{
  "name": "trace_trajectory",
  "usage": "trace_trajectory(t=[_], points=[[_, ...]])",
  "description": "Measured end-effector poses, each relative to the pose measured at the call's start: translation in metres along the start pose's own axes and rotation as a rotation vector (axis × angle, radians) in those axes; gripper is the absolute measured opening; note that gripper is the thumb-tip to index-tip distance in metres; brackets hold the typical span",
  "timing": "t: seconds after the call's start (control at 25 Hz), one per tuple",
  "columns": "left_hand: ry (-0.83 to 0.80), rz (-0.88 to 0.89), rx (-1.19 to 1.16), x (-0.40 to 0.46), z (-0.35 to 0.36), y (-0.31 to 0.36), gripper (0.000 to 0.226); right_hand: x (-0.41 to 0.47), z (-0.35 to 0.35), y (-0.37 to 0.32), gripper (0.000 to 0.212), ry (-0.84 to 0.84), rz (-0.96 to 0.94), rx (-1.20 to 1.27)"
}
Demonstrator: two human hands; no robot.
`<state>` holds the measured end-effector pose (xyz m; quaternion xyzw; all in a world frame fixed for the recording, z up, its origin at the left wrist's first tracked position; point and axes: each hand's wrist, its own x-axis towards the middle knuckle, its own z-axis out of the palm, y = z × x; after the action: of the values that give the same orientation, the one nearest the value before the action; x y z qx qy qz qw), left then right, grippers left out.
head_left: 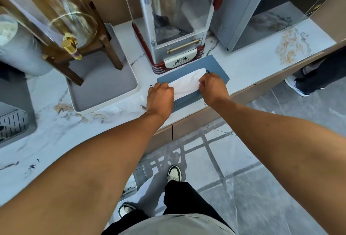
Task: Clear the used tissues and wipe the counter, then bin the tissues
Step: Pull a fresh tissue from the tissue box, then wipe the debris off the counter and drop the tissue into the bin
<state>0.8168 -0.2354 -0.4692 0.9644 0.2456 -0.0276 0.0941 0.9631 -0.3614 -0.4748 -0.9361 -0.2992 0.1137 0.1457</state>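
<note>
— How far along is the person?
— Barely started: both the left hand (160,95) and right hand (212,87) are gripping a white paper tissue (187,83), stretched between their closed fingers over the flat blue tissue box (215,66); the marbled desk (61,131) is awaiting wiping.

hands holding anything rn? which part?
Both hold one white paper tissue above the flat blue tissue box: left hand has its grip on the tissue's left end, right hand on its right end.

tissue box (215,66) before popcorn machine (172,19), tray (104,84) left
</note>
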Motion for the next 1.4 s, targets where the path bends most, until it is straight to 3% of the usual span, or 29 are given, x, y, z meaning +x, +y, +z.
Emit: trace_trajectory(t=[0.28, 0.56, 1.12, 1.4], points=[[0.064, -0.077, 0.022, -0.040, -0.018, -0.064, 0.017, -0.020, 0.017, -0.067, 0.021, -0.018, -0.108, 0.029], [0.118, -0.222, 0.034, -0.115, -0.033, -0.169, 0.015, -0.063, 0.057, -0.178, 0.022, -0.093, -0.254, 0.075], [0.071, -0.461, 0.009, -0.276, -0.035, -0.376, 0.015, -0.155, 0.170, -0.391, 0.026, -0.278, -0.505, 0.034], [0.057, -0.511, -0.018, -0.296, -0.010, -0.429, 0.020, -0.155, 0.218, -0.438, 0.021, -0.284, -0.523, 0.000]])
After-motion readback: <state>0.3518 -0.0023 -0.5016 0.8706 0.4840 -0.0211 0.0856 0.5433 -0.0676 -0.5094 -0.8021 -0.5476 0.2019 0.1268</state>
